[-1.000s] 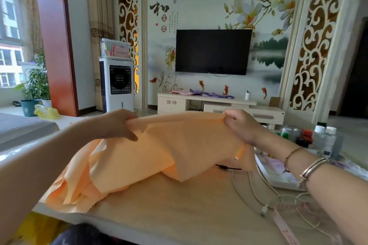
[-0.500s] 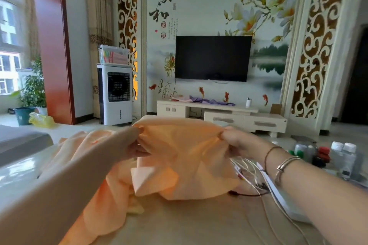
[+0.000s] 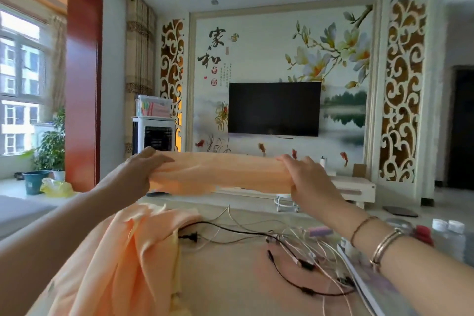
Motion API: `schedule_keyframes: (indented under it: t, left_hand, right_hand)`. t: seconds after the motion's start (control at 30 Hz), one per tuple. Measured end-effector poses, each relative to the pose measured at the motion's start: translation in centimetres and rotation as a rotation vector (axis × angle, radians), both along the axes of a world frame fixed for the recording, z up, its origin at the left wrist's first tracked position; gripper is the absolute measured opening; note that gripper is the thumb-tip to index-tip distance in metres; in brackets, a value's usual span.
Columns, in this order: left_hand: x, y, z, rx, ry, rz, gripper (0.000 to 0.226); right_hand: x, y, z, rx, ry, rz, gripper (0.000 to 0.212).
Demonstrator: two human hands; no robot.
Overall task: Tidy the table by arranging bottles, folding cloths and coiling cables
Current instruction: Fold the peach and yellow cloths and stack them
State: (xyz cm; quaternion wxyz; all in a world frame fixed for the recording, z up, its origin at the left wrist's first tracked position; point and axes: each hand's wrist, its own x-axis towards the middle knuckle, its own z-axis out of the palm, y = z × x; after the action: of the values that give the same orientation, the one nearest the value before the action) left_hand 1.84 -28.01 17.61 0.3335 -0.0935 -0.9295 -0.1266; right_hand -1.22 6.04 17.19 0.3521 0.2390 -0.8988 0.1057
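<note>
- The table, pale and glossy, fills the lower frame from 4 o'clock round to 8 o'clock.
- An orange cloth is stretched level in the air above the table, just below centre; a longer run of the same orange fabric lies heaped on the table at 7 o'clock.
- The left hand grips the raised cloth's end at 9 o'clock of centre, fingers curled over the top edge.
- The right hand grips the opposite end at 3 o'clock of centre, fingers over the top and thumb under; bracelets sit on that wrist.
- A tangle of black and white cables sprawls on the table at 5 o'clock, below the raised cloth and just beside the heaped fabric.
- Clear bottles with white caps stand at the table's far right edge, 4 o'clock.
- A small purple object lies among the cables; what it is cannot be told.
</note>
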Motion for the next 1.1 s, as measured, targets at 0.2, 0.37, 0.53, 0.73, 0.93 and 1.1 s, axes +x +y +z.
schedule_keyframes:
  t: [0.2, 0.37, 0.53, 0.73, 0.93, 1.1]
  left_hand:
    - [4.9, -3.7, -7.5, -0.307, -0.391, 0.105, 0.031]
    - [6.8, -2.6, -10.8, -0.258, -0.483, 0.066, 0.008]
    - [7.7, -1.9, -11.6, -0.074, -0.523, -0.026, 0.034]
    - [7.5, -0.8, -11.1, 0.109, -0.554, -0.093, 0.026]
    - [7.0, 0.3, -11.0, -0.172, -1.039, 0.095, 0.041]
    - [4.7, 0.2, -12.3, -0.195, -0.887, 0.110, 0.037]
  right_hand:
    - [3.7, 1.2, -6.4, 0.266, -0.505, -0.101, 0.045]
    - [5.3, 1.9, -9.6, 0.365, -0.614, -0.002, 0.018]
    - [5.1, 3.4, -11.0, 0.254, -0.629, 0.047, 0.030]
    - [5.7, 4.6, -10.3, -0.010, -0.793, 0.124, 0.028]
    - [5.7, 4.9, -11.0, 0.021, -1.296, 0.046, 0.025]
    - [3.0, 4.4, -12.2, 0.278, -1.119, -0.028, 0.018]
